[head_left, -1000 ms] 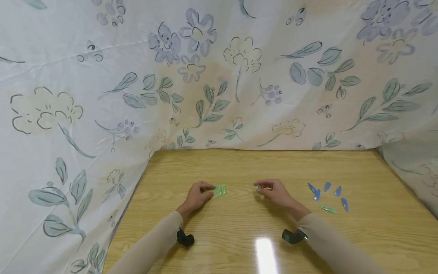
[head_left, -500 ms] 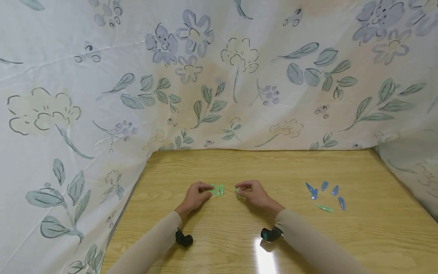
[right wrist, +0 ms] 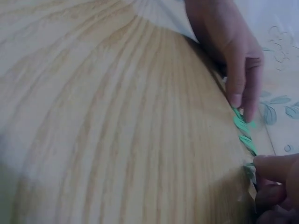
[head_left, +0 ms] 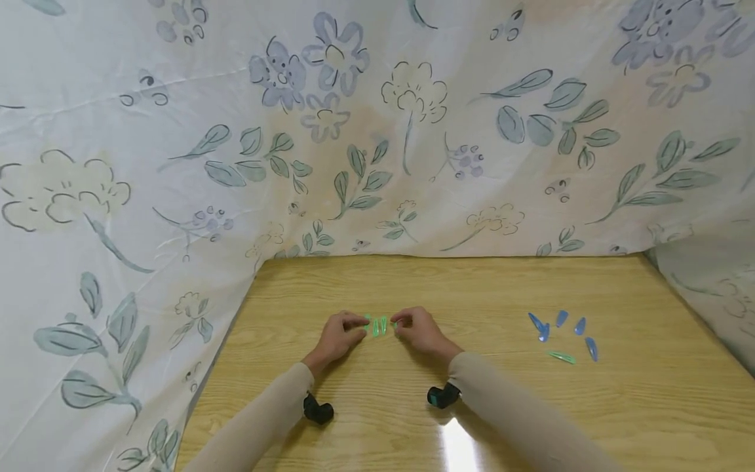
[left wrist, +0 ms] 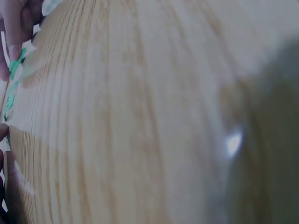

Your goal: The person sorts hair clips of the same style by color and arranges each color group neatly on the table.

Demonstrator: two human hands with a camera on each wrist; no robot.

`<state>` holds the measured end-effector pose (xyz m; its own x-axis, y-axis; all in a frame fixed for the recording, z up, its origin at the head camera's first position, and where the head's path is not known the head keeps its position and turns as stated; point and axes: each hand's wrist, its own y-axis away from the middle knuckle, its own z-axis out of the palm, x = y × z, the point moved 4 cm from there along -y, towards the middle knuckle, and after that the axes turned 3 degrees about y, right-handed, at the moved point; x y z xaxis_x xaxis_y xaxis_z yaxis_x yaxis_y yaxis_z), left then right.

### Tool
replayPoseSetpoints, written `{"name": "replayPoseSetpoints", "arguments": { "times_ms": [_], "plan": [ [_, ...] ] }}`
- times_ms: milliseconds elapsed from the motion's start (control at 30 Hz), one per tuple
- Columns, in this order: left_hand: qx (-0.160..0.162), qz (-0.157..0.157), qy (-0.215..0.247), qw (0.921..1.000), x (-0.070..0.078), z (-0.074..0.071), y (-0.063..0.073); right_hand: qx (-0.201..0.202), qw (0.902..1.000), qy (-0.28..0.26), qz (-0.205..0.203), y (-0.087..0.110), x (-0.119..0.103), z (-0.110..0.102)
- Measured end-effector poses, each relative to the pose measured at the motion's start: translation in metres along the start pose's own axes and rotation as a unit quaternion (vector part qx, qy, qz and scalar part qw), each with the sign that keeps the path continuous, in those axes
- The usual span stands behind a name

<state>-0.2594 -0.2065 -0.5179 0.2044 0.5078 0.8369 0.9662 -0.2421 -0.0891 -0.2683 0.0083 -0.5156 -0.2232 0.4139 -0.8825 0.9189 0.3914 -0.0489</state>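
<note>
In the head view, two green snap hair clips lie upright side by side on the wooden table, between my two hands. My left hand is at the left end of this row, thumb and index finger pinching another green clip. From the right, my right hand holds a green clip between thumb and fingertips, close beside the row and low over the table. Fingers cover most of it. The right wrist view shows the held clip at my right fingertips, with the row of clips leading to my left hand.
Several blue hair clips lie loosely grouped on the right of the table, two of them overlapping. A single green clip lies just in front of them. A floral cloth hangs behind and along the sides.
My right hand has moved left with its green clip, from the middle of the table up to the row. My left hand has stayed at the left end.
</note>
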Motion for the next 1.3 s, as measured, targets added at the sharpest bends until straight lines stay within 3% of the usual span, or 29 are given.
{"name": "replayPoseSetpoints", "arguments": {
  "times_ms": [167, 400, 800, 1300],
  "plan": [
    [0.0, -0.016, 0.004, 0.9999, 0.0011, 0.0013, -0.0006, 0.014, 0.9987, 0.048, 0.007, -0.0005, -0.0039, 0.0034],
    [0.001, -0.013, 0.008, 0.9999, 0.0017, 0.0029, 0.0012, 0.041, 0.9933, 0.108, 0.011, 0.0017, -0.0035, 0.0048],
    [0.002, 0.007, 0.0, 1.0, 0.0022, 0.0023, 0.0016, 0.037, 0.9933, 0.107, 0.026, 0.0031, -0.0076, 0.0053],
    [0.008, -0.002, 0.004, 1.0, -0.0009, 0.0024, 0.0011, 0.033, 0.9935, 0.108, 0.016, 0.0022, -0.0034, 0.0068]
  ]
}}
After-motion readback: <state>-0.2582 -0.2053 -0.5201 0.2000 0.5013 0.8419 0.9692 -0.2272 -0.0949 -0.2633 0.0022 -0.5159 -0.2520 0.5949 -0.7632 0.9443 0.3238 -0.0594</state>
